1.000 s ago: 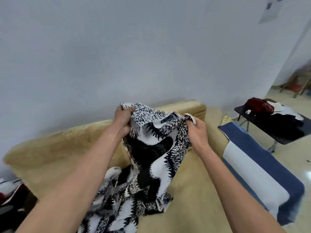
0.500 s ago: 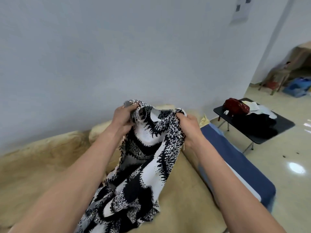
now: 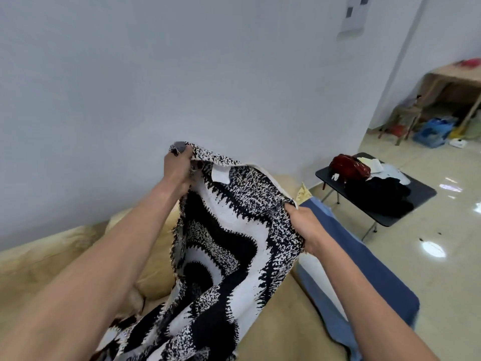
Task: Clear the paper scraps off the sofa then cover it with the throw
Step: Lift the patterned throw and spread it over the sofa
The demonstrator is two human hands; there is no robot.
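A black-and-white patterned throw (image 3: 221,251) hangs between my two hands above the tan sofa (image 3: 283,332). My left hand (image 3: 178,169) grips its upper edge high at the left. My right hand (image 3: 303,225) grips the edge lower and further right. The stretched top edge runs between them, and the rest of the cloth trails down onto the sofa seat by my left forearm. A small white label (image 3: 220,175) shows near the top edge. No paper scraps are visible on the part of the sofa I can see.
A blue-and-white cloth (image 3: 364,272) covers the sofa's right arm. Beyond it stands a low black table (image 3: 421,191) with a red bag (image 3: 348,165), dark clothing and papers. A white wall runs behind the sofa. Glossy tiled floor (image 3: 447,277) lies at right, with clutter under a far desk.
My hands have drawn apart, the left rising and the right dropping to the right, so the throw's top edge is spread wider. The view has swung toward the right.
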